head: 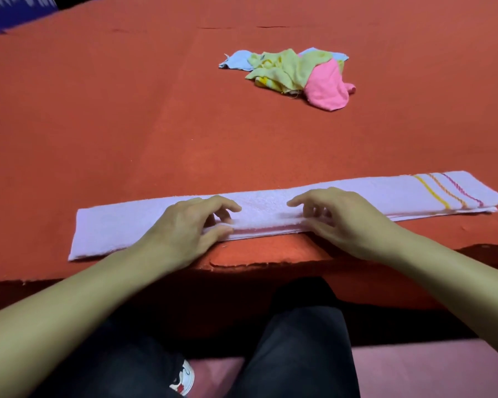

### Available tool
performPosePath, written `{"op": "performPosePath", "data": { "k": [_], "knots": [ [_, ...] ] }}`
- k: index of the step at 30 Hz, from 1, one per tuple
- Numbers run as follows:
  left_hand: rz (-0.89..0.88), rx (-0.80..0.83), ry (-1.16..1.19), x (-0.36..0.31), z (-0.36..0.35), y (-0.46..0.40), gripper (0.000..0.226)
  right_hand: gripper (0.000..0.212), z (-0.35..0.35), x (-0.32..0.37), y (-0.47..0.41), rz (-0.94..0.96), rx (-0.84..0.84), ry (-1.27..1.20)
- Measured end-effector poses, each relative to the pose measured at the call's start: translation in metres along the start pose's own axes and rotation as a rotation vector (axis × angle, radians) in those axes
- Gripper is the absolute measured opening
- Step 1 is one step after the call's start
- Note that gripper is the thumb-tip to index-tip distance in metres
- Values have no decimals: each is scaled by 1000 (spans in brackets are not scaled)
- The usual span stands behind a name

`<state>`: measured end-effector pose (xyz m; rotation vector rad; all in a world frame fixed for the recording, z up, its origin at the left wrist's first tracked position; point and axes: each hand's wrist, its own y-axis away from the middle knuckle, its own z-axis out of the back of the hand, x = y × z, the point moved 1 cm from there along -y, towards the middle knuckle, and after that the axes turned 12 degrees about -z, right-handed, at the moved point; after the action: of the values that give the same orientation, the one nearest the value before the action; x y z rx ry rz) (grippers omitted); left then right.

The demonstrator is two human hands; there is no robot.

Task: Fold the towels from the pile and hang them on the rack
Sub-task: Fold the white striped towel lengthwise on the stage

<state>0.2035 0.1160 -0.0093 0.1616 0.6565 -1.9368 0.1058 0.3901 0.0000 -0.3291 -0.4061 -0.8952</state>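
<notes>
A lilac towel (270, 209) lies folded into a long narrow strip along the near edge of the red bench (98, 110), its plain end at the left and its end with yellow, orange and pink stripes at the right. The left hand (190, 225) rests on the strip left of its middle, fingers curled onto the cloth and thumb at the near folded edge, pinching that edge. Just beside it, the right hand (334, 216) sits on the middle of the strip in the same way, fingers bent over the top and thumb at the near edge. Farther back and to the right, well apart from both hands, lies the pile of towels (293, 74), crumpled, in blue, yellow and pink
</notes>
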Motion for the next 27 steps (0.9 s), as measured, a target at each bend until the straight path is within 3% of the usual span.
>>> {"op": "performPosePath", "data": {
  "k": [2,5,9,12,14,19,23,27],
  "knots": [
    [-30,23,-14,1,-2,5,33,36,-2,0,3,8,65,62],
    [-65,17,-62,1,-1,10,39,33,0,8,1,18,19,78],
    [64,-194,-87,8,24,17,29,21,-8,44,-20,56,-106,16],
    [208,-252,-244,37,50,31,22,24,-31,82,-43,112,-70,19],
    [364,-204,-335,59,66,51,21,26,-49,107,-55,159,-52,6],
    [604,10,-428,73,75,109,46,40,-100,141,-62,254,13,93],
    [642,47,-419,79,78,114,54,43,-111,138,-60,247,44,126],
    [644,-27,-310,86,86,105,53,51,-98,152,-74,163,58,63]
  ]
}}
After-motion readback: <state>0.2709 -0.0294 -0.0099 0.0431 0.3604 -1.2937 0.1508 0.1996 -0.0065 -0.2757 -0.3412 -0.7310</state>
